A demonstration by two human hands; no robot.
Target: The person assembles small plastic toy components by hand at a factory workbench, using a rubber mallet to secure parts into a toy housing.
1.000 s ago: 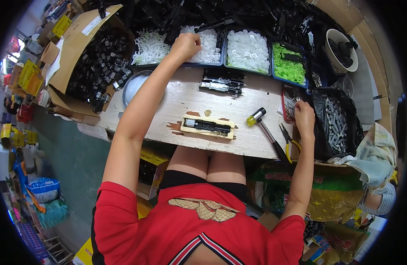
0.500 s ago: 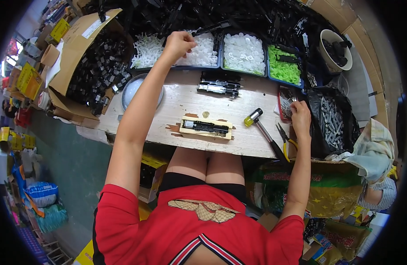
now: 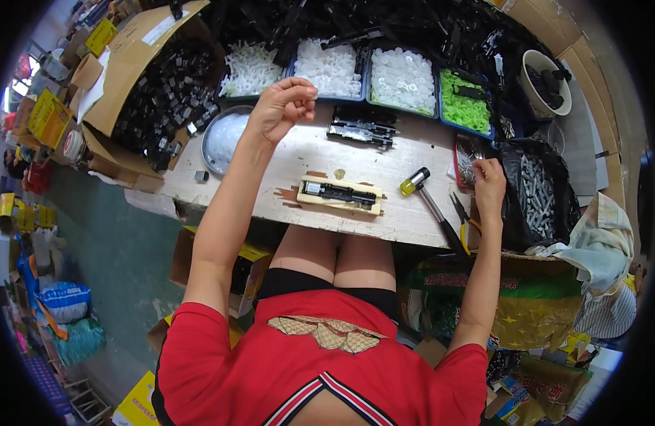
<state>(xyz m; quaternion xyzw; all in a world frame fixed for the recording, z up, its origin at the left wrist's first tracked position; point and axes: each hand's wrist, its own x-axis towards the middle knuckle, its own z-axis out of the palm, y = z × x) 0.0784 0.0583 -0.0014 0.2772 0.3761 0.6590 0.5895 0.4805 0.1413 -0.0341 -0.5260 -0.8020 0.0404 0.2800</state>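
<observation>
My left hand is raised over the bench, just in front of the bin of small white plastic parts. Thumb and forefinger are pinched together; whatever they hold is too small to make out. At the right, my right hand has its fingers bent together at a small red tray of tiny metal pieces, and its grip is too small to read. Between my arms, a black mechanism with a metal block lies in a pale wooden fixture. Two similar black and silver mechanisms lie behind it.
A yellow-tipped mallet and yellow-handled pliers lie beside my right forearm. Bins of white discs and green parts stand behind. A round metal dish and a box of black parts sit left; a bag of metal pins right.
My left hand has come back from over the white parts bin toward me, fingers pinched. My right hand stays at the red tray, its fingers drawn slightly nearer. The view has shifted slightly.
</observation>
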